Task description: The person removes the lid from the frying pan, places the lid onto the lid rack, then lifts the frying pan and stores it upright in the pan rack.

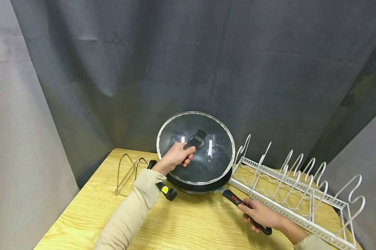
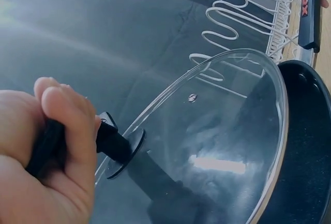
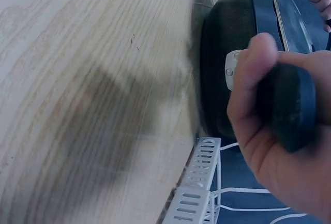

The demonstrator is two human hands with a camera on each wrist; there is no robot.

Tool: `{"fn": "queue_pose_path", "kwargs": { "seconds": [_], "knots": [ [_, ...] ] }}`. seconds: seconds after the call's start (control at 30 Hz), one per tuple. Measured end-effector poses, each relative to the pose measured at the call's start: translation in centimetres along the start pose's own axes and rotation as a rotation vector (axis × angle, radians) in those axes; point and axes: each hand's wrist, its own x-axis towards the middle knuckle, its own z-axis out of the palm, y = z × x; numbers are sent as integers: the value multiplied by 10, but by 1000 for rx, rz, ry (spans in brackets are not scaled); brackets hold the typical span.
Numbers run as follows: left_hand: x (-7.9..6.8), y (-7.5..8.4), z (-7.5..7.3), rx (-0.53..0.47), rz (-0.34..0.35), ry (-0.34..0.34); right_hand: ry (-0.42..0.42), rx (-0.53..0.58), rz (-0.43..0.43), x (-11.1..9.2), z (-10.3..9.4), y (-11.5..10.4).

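Note:
My left hand (image 1: 179, 156) grips the black handle (image 1: 195, 139) of a round glass lid (image 1: 206, 170) with a clear, shiny rim. The lid tilts over a black frying pan (image 1: 217, 184), and the left wrist view shows part of the pan's dark inside (image 2: 302, 146) past the rim. Whether rim and pan touch at the far side is hidden. Around the pan's long black handle (image 1: 230, 196), with red lettering, my right hand (image 1: 262, 213) is curled. From the right wrist view, the pan's outer wall (image 3: 220, 69) stands close to the wooden tabletop.
A long white wire rack (image 1: 269, 199) with several upright dividers stands right of the pan, close to my right hand. Left of the pan is a small metal wire stand (image 1: 125, 177). Grey curtains (image 1: 188, 62) hang behind the wooden table (image 1: 91, 208).

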Motion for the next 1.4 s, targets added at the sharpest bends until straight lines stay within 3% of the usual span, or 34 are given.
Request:
{"fn": "queue_pose_path", "kwargs": {
  "seconds": [0.27,0.5,0.57,0.7,0.93,1.07,1.23,1.4],
  "knots": [
    [-12,10,0,95,97,43,22,-54,-9,5,1,-9],
    [-28,21,-3,153,195,71,182,-417,-39,8,-1,-23],
    [-29,19,-6,166,221,86,222,-477,-34,9,-4,-29],
    [-36,21,-12,203,261,132,268,-497,-46,12,-9,-42],
    [-50,24,-24,286,308,208,353,-594,-142,21,-11,-66],
    [-59,28,-30,296,312,244,355,-619,-161,27,-7,-80],
    [-81,46,-34,341,358,286,354,-659,-171,37,0,-93],
    [-82,41,-49,308,363,333,371,-674,-193,51,9,-104]
  ]
}}
